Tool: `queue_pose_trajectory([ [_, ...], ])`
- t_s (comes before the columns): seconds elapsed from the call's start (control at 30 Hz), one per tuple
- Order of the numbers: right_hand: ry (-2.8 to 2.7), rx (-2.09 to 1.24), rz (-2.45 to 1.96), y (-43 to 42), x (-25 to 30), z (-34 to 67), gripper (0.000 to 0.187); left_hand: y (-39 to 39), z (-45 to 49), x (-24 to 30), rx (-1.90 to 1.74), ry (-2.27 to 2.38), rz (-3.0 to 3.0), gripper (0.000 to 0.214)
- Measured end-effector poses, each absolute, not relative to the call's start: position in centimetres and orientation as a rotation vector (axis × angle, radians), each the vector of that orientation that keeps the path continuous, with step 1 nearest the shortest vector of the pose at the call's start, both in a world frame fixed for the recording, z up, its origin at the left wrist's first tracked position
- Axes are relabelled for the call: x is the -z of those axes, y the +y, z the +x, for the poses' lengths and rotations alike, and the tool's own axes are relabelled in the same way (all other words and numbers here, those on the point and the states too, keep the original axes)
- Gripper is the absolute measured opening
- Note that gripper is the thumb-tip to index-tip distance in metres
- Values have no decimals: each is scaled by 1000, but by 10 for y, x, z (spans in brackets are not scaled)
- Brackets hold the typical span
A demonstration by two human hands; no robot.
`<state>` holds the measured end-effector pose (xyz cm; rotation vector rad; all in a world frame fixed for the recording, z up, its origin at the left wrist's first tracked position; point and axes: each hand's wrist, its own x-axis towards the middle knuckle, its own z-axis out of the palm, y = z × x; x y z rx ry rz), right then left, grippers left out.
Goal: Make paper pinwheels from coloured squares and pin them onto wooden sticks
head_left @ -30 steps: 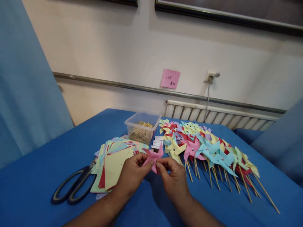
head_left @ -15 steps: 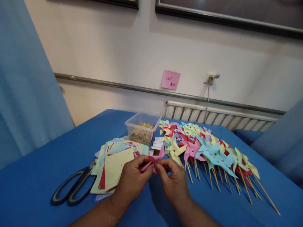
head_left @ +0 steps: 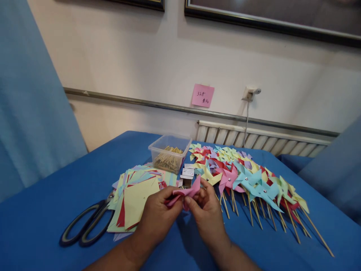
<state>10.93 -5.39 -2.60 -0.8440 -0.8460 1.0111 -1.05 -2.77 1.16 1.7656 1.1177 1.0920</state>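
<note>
A pink paper pinwheel (head_left: pixel 189 192), partly folded, is held between my two hands above the blue table. My left hand (head_left: pixel 161 211) is closed on its left side, fingers behind and thumb in front. At the pinwheel's lower right, my right hand (head_left: pixel 208 214) pinches the paper between thumb and fingers. My fingers hide much of its middle. Just behind it stands a small open box (head_left: pixel 187 176) with a white label. A stack of coloured paper sheets (head_left: pixel 138 199) lies left of my left hand, and finished pinwheels (head_left: pixel 246 178) on sticks lie to the right.
Scissors with dark handles (head_left: pixel 87 226) lie at the left, blades partly under the paper. A clear plastic box (head_left: pixel 169 152) of thin sticks stands at the back. Behind the blue table (head_left: pixel 56 195) are a radiator (head_left: pixel 265 141) and a metal pipe (head_left: pixel 135 99).
My right fingers have moved up behind the pink paper, and the pinwheel has turned so that one blade points up to the right. My left hand has barely moved.
</note>
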Motion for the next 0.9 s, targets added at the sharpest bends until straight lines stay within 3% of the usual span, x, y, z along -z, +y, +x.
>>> queue_pose_trajectory([
  [0.2,-1006,-979,-974,-54,27,117,17,-27,-11,-12,-1093,1083,1756,19],
  [0.47,-1225,-621,-1137,-56,29,120,12,-26,-12,-6,-1128,1076,1814,23],
  [0.9,-1276,-561,-1140,-58,26,120,10,-29,-14,-16,-1071,1134,1819,22],
])
